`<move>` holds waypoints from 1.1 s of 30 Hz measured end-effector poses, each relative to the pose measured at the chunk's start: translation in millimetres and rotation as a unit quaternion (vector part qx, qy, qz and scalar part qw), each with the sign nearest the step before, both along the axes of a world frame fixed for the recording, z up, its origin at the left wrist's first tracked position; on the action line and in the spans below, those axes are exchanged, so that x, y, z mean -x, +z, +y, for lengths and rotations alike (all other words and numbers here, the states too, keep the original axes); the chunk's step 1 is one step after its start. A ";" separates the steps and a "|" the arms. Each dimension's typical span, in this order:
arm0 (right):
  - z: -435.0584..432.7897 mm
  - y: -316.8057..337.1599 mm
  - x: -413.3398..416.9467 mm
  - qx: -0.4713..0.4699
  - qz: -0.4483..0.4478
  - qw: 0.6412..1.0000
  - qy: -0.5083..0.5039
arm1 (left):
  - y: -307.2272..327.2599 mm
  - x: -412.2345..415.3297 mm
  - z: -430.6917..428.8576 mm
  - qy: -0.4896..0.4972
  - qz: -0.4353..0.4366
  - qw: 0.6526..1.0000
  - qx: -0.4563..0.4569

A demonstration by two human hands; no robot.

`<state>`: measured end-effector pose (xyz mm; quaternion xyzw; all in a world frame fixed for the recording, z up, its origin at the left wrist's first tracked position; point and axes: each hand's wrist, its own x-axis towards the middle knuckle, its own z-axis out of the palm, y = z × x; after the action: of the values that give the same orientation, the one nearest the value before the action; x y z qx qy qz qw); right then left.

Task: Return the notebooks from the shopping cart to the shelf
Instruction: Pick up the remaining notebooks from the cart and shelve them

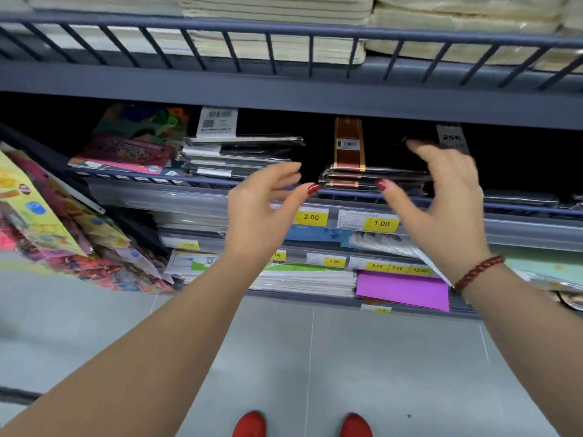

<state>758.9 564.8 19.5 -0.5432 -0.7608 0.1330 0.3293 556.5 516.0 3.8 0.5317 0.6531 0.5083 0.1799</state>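
While both arms reach toward the shelf (284,96), the left hand (265,203) and right hand (441,197) hang spread and empty, either side of a stack of dark wrapped notebooks (372,178) lying flat behind the rail (504,205), above yellow price tags (380,223).

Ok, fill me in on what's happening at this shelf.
A person stands at a stationery shelf with both bare hands raised and open around a small stack of black wrapped notebooks with orange bands, lying on the middle shelf behind its rail. The left hand is just left of the stack, the right hand just right of it; neither has a grip on anything. A taller stack of similar notebooks sits to the left. No shopping cart is in view.
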 end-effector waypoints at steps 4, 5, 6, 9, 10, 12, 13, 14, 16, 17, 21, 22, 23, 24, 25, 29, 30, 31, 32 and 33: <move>-10.0 0.8 49.5 0.011 -0.059 0.993 0.103 | 2.6 59.8 -19.4 0.087 0.175 0.977 -0.080; -10.3 1.5 62.2 0.029 -0.048 0.993 0.104 | 3.4 75.5 -19.9 0.106 0.178 0.976 -0.069; -10.0 2.4 73.7 0.048 -0.032 0.994 0.096 | 3.0 89.3 -18.2 0.120 0.167 0.977 -0.047; -5.4 3.8 99.8 0.095 -0.002 0.994 0.050 | -1.1 113.3 -6.6 0.119 0.102 0.987 0.035; -3.6 3.9 106.4 0.107 0.000 0.994 0.037 | -2.3 116.5 -2.0 0.106 0.076 0.990 0.055; -1.6 5.5 117.4 0.122 0.007 0.992 0.018 | -6.4 121.6 7.8 0.083 0.046 0.993 0.065; -0.9 6.6 122.3 0.130 0.013 0.991 0.010 | -9.8 124.8 12.2 0.078 0.040 0.994 0.060; 0.0 6.9 126.9 0.137 0.019 0.990 0.001 | -12.9 128.2 16.4 0.074 0.026 0.996 0.052; 1.6 6.3 134.3 0.140 0.021 0.990 -0.015 | -14.8 133.4 23.4 0.063 -0.017 0.997 0.049; 2.2 5.0 137.6 0.139 0.022 0.990 -0.023 | -15.2 134.5 25.6 0.063 -0.032 0.996 0.050; 0.3 -7.8 147.3 0.105 0.090 0.989 -0.061 | -13.3 135.1 27.6 0.084 -0.031 0.995 0.044; -1.9 -10.8 149.6 0.093 0.106 0.988 -0.065 | -11.5 134.5 26.6 0.084 -0.034 0.995 0.045; -4.4 -13.2 152.3 0.084 0.119 0.987 -0.066 | -9.2 134.3 25.4 0.082 -0.037 0.995 0.046; -6.6 -14.9 154.9 0.076 0.133 0.986 -0.064 | -9.4 135.7 25.5 0.077 -0.041 0.995 0.047; -8.5 -14.8 157.5 0.073 0.150 0.984 -0.064 | -9.7 137.2 26.0 0.073 -0.043 0.995 0.047; -9.7 -12.7 162.8 0.071 0.209 0.971 -0.093 | -13.5 143.4 28.8 0.073 -0.066 0.995 0.037; -9.4 -13.1 163.1 0.070 0.226 0.967 -0.098 | -14.6 144.3 28.9 0.068 -0.079 0.994 0.031; -9.3 -13.2 163.3 0.073 0.241 0.963 -0.100 | -14.7 144.5 28.3 0.061 -0.093 0.993 0.026; -9.0 -14.0 163.5 0.073 0.251 0.960 -0.099 | -15.6 144.8 28.3 0.056 -0.107 0.992 0.024; -8.8 -14.5 163.6 0.071 0.256 0.959 -0.098 | -15.6 144.1 28.1 0.054 -0.113 0.992 0.025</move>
<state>595.2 556.0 5.0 -0.5849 -0.5830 0.2883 0.4846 412.4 544.1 -11.8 0.4303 0.6690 0.5572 0.2383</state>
